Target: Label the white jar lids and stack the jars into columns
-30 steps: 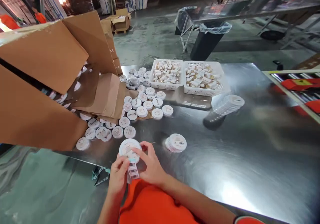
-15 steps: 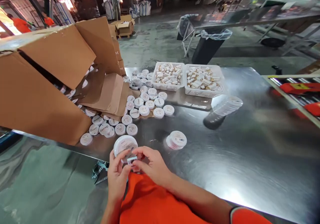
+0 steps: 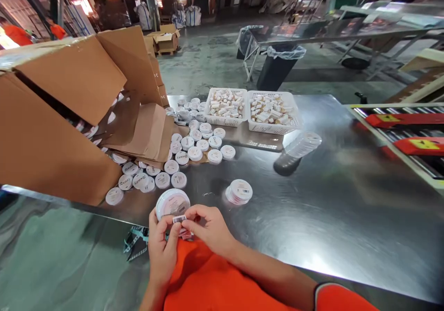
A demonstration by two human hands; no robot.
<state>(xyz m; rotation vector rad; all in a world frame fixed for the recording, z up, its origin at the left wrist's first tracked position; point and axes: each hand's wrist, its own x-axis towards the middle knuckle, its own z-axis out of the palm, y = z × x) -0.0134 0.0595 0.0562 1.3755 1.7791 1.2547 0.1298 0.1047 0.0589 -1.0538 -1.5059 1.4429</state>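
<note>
A small white barcode label [image 3: 179, 219] is stretched between my two hands near the table's front edge. My left hand [image 3: 161, 244] pinches its left end between thumb and forefinger. The right end is in the fingertips of my right hand [image 3: 211, 230], which is also closed. Just behind the fingers stands a round white-lidded container [image 3: 172, 202], its lower part hidden by my hands. Something pinkish shows under the label, too covered to make out. A short stack of round white containers [image 3: 239, 191] stands apart to the right.
Many round white containers [image 3: 179, 180] spill from a large cardboard box [image 3: 62, 139] on the left. Two white baskets [image 3: 272, 128] of small white-and-tan pieces stand at the back. A clear plastic sleeve [image 3: 301, 146] lies right of centre, and a roller conveyor [image 3: 391, 130] adjoins the table.
The barcode label has turned to lie flatter between my fingertips, so its bars show more plainly. The whole view has shifted slightly, with the table things appearing further left.
</note>
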